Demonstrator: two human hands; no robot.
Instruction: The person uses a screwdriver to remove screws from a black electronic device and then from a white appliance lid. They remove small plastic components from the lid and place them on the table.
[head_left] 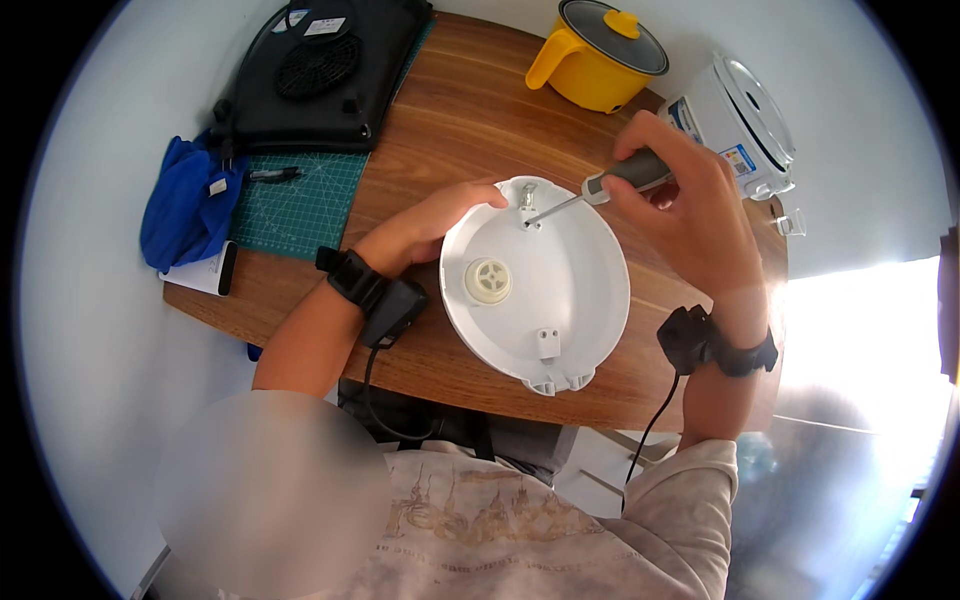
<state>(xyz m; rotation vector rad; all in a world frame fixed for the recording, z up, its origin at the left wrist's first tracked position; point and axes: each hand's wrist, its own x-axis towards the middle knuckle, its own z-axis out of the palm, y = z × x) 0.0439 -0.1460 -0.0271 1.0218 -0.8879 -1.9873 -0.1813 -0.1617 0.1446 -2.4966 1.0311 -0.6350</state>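
The right hand (702,205) wraps its grip round a screwdriver (643,168), tip at a bracket (529,200) inside the white shell (555,270) over the surface (400,170); the left hand (450,215) touches its rim (625,300) (how closed, I cannot tell).

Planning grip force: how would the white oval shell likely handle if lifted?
The white oval shell is probably stiff, as its rim shows no sag where the left hand touches it; likely light for its size, looking hollow and thin-walled; perhaps slippery, since its inner surface looks smooth.

Beige shirt (560,555) with brown print (500,513) being worn.
Black boxy modules (397,312) with cables (675,384) are being held on both wrists (741,312) by straps (350,277).
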